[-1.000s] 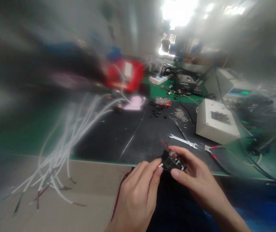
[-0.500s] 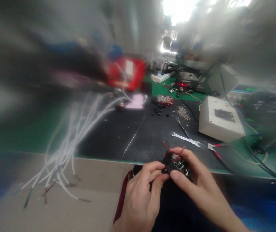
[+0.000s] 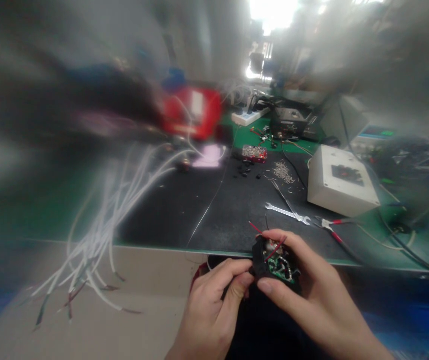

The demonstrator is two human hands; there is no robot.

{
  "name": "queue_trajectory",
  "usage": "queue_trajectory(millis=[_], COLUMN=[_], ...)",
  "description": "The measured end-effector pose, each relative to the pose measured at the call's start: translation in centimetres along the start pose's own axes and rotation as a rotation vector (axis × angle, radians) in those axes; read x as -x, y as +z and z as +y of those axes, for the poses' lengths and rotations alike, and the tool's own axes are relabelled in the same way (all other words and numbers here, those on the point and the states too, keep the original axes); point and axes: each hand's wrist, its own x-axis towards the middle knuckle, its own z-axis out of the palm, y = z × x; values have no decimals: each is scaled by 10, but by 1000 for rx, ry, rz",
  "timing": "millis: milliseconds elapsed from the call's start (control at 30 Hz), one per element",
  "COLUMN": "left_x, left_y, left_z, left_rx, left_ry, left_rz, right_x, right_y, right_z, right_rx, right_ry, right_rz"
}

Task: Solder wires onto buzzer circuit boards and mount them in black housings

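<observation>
Fingers (image 3: 236,269) of the left hand (image 3: 212,306) sit close together at the left end of a black housing (image 3: 260,260); whether they pinch some small part there, we cannot tell, since the tips hide it. The relation that counts, in our judgement, is this one: the housing lies immediately right of those fingertips, its end face towards them, its long axis (as far as we can read it) slanting away down to the right, into the other palm. A green board (image 3: 280,268) shows along its open side, with red wires (image 3: 256,227) sticking out above. Next along, the right hand (image 3: 314,275) grasps the housing, thumb on the near edge and fingers behind, so it seems to be the bearing hand. Beyond, on the bench (image 3: 229,215), lie a wrench (image 3: 285,213) and red-handled pliers (image 3: 327,225), apart from both hands.

Against the half-second-earlier frame, the housing is turned so that more of the board faces us, and the red glow on the black unit (image 3: 288,123) at the back is gone.
</observation>
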Motion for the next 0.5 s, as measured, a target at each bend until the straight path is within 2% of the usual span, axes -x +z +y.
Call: queue_trajectory(millis=[67,167,267,400,500], left_x=[-1,-2,-2,1,1], left_y=[3,11,17,18,13], left_z=[1,-1,-3,-2,1], left_rx=[-78,-274,-441,-367,-239], left_ry=[89,307,458,437,331], left_rz=[93,228,272,245,217], right_x=[-1,-4,-5,-2,1], right_y=[2,4,5,1,-4], right_z=[2,5,9,13,14], right_rx=[-25,-106,-190,-260,-364], right_ry=[24,87,156,187,213], right_rz=[6,13,-8,-53,-110])
